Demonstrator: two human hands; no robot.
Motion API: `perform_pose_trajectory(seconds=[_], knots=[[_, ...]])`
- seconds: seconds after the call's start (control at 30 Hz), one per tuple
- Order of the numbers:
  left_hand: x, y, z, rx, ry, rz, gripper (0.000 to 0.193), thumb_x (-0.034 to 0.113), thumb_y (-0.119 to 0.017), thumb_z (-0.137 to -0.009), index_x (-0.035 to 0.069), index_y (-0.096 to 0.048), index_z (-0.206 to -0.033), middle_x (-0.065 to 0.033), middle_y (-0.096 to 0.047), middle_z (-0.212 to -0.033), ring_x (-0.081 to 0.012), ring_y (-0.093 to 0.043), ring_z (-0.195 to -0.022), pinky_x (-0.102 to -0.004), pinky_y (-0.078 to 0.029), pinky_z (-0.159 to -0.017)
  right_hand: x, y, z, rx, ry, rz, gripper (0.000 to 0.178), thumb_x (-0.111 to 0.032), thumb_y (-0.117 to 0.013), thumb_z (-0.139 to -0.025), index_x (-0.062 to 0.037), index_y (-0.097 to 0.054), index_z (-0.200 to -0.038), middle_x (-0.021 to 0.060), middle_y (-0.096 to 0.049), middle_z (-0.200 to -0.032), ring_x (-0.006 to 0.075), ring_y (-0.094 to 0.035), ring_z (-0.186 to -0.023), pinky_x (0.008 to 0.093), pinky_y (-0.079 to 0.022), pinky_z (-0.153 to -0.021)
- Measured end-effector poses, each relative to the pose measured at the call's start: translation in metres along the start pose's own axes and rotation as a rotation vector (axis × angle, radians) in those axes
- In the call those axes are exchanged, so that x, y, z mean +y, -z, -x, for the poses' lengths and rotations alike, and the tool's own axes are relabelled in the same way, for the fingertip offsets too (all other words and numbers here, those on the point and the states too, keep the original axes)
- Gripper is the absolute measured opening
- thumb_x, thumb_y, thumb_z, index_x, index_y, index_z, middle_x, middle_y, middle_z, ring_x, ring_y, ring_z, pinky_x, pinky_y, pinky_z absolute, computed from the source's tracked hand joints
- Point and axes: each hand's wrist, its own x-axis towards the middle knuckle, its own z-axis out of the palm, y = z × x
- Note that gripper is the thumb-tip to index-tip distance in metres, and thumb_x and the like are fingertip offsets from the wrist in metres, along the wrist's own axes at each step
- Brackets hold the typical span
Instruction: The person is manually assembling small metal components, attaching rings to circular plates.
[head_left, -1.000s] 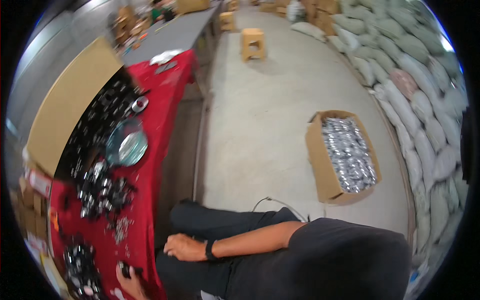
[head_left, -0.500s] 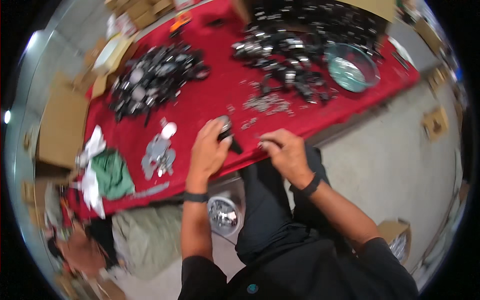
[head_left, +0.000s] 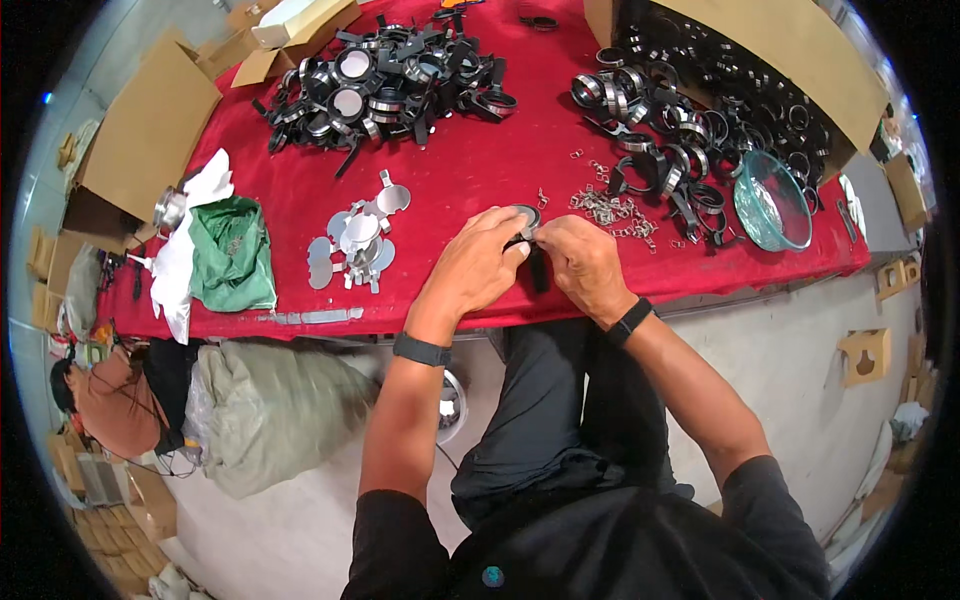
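Note:
Near the table's front edge, my left hand [head_left: 470,265] grips a round black part [head_left: 540,272] with a metallic rim and a short black tail hanging toward me. My right hand [head_left: 588,262] meets it at the part's right side, thumb and finger pinched at the rim. Whatever is between those fingertips is too small or hidden to make out. Just beyond the right hand lies a scatter of small metal clips [head_left: 612,208]. Left of my hands are thin grey discs with tabs [head_left: 362,235], loosely heaped.
A heap of black ring parts [head_left: 400,85] fills the back left; more rings [head_left: 690,150] spill from a cardboard box [head_left: 780,50] at right, beside a clear bowl [head_left: 770,205]. A green bag [head_left: 232,255] lies at left. Another person [head_left: 120,400] is low at far left.
My hands have come together at the black part; the right was apart from it before. My view has swung, so the table's contents sit differently in the picture.

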Motion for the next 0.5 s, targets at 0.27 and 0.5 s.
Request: perform_pose_trajectory(seconds=[0.27, 0.5], knots=[[-0.006, -0.001, -0.004, 0.033, -0.002, -0.046, 0.043, 0.012, -0.063, -0.103, 0.0, -0.065, -0.144, -0.0246, -0.064, -0.149, -0.0407, -0.057, -0.142, -0.0469, -0.044, -0.122, 0.002, -0.007, -0.003, 0.026, 0.13, 0.109, 0.021, 0.001, -0.069, -0.086, -0.0058, -0.075, -0.105, 0.011, -0.075, -0.1, 0.0325, -0.075, -0.089, 0.0438, -0.062, -0.077], [0.002, -0.001, -0.01, 0.065, 0.047, -0.007, 0.039, 0.008, -0.065, -0.1, -0.002, -0.07, -0.138, -0.0251, -0.069, -0.142, -0.0403, -0.063, -0.136, -0.0449, -0.048, -0.119, -0.008, -0.012, 0.002, 0.086, -0.171, -0.054, 0.016, -0.002, -0.071, -0.093, -0.0043, -0.079, -0.107, 0.0149, -0.08, -0.104, 0.0338, -0.078, -0.094, 0.0413, -0.063, -0.082]])
